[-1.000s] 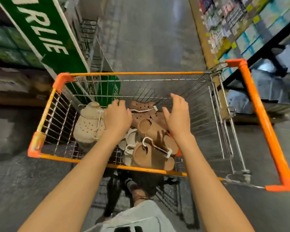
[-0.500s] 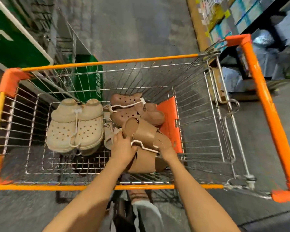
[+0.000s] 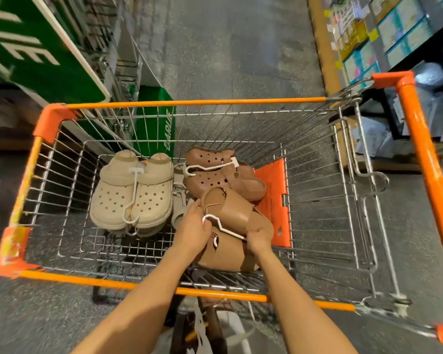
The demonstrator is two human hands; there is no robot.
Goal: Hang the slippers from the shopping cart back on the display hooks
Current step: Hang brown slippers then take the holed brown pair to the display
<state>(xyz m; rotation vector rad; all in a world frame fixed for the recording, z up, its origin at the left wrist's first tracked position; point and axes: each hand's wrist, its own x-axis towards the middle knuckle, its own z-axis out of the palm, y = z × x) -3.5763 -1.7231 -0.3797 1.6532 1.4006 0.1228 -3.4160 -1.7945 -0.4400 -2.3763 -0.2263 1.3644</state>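
Down at the cart's near wall, about 6 o'clock in the basket, lies the tan slide pair (image 3: 228,226) on its white hanger (image 3: 221,227). Both hands are on it: the left hand (image 3: 193,232) curls round the hook end at 9 o'clock of the pair, and the right hand (image 3: 258,240) pinches the hanger's other end at 3 o'clock. The hanger's long axis runs from 10 to 4 o'clock between the two grips, so neither hand is nearer. Beige clogs (image 3: 133,190) wait at 9 o'clock and brown clogs (image 3: 220,172) at 12 in the shopping cart (image 3: 179,103). No display hooks can be made out for certain; the rack at 11 o'clock is blurred.
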